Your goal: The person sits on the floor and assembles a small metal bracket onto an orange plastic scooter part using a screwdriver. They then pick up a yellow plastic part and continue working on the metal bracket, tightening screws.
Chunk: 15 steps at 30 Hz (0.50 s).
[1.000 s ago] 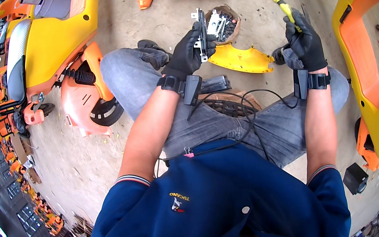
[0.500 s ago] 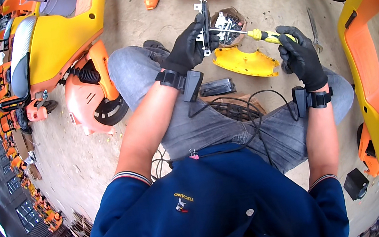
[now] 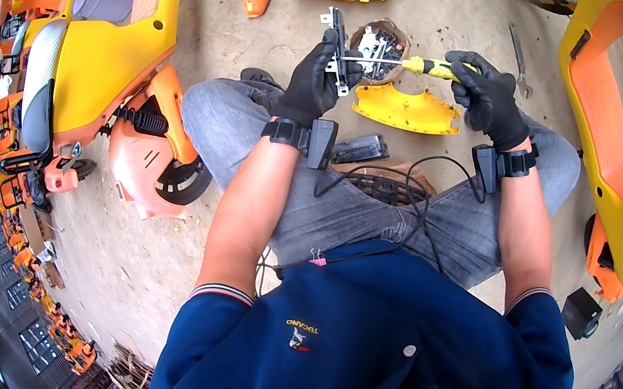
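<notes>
Head view: left hand (image 3: 309, 86) in a black glove holds a small metal bracket part (image 3: 340, 49) upright above the knees, its fingers clamped around the edge of the part. Right hand (image 3: 487, 96), also in a black glove, has its fingers closed on the yellow handle of a screwdriver (image 3: 421, 66). The thin shaft of the screwdriver points left and its tip touches the bracket. Just behind the bracket stands a round brown container (image 3: 385, 38) on the concrete floor (image 3: 135, 253). A curved yellow plastic cover (image 3: 404, 110) lies on the floor between both hands.
</notes>
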{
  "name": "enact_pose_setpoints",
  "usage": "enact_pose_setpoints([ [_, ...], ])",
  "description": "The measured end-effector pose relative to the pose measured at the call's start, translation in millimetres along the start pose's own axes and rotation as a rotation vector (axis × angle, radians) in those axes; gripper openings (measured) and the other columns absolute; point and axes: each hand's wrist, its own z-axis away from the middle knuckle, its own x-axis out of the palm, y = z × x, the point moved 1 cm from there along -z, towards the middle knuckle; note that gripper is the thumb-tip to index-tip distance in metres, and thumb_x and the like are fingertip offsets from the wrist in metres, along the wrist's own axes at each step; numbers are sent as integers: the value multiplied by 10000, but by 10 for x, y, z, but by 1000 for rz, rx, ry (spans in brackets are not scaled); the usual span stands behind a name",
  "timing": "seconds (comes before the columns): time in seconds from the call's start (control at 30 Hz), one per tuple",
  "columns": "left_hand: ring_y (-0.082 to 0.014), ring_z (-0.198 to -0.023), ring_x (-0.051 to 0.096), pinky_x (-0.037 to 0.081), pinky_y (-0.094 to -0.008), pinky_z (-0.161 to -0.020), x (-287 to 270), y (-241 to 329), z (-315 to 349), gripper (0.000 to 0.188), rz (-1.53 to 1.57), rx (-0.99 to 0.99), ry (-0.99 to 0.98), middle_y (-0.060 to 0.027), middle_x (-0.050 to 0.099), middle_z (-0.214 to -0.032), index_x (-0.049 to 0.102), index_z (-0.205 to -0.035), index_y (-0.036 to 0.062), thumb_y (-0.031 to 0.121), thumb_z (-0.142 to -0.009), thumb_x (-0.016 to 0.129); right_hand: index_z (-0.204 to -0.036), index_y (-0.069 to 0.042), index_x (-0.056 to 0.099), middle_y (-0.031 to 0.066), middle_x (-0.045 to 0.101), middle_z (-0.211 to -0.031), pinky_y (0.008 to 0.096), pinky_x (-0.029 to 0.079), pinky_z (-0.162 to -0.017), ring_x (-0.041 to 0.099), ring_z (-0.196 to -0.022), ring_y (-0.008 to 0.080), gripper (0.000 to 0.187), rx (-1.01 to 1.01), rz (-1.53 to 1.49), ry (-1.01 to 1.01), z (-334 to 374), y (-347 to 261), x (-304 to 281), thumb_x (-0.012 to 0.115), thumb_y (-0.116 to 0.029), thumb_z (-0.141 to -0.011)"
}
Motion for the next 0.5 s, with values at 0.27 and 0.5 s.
enact_pose_setpoints([
  [0.27, -167, -818, 651, 565, -326, -729, 75, -3, 29, 368, -13, 14, 10, -62, 655, -949, 540, -1209, 103, 399, -995, 498, -1188, -50, 593, -33, 571, -832, 154, 402, -540, 487, -621, 18, 261, 15, -19, 7, 6, 31, -15, 616, -172, -958],
  [0.5, -188, -822, 667, 572, -351, -727, 66, 3, 40, 249, 14, -9, -8, -74, 669, -949, 575, -1145, 116, 306, -1014, 481, -1186, -44, 592, -26, 579, -842, 156, 406, -543, 485, -618, 24, 260, 12, -57, -23, -13, 62, -50, 614, -171, -960],
])
